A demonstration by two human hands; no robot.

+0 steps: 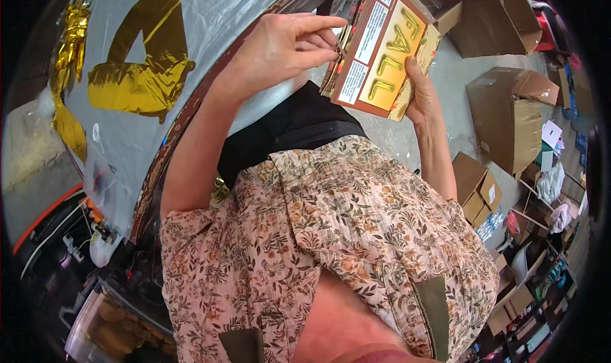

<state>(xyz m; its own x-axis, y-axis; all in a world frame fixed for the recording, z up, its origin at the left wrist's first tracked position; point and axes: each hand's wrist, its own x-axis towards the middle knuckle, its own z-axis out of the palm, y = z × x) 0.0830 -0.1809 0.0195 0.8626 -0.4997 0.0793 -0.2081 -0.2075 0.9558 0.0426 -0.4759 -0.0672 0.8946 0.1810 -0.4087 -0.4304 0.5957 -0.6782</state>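
My right hand (423,92) grips a flat printed package (366,67) by its right edge, with the thumb on its front. The package is orange and brown, with shiny gold balloon-style letters and white label panels. Several brown layers show behind its left edge, as if more flat packages lie stacked there. At that left edge is my left hand (280,51), its forefinger and thumb apart and their tips close to the layers. The other left fingers are curled; whether they touch the edge is unclear.
To my left a table (216,13) covered in clear plastic bears a gold foil balloon (140,86). On the right stand cardboard boxes (509,118) and a smaller carton (474,188) on the grey floor. Cluttered items line the far right. A bin-like container (108,325) is at lower left.
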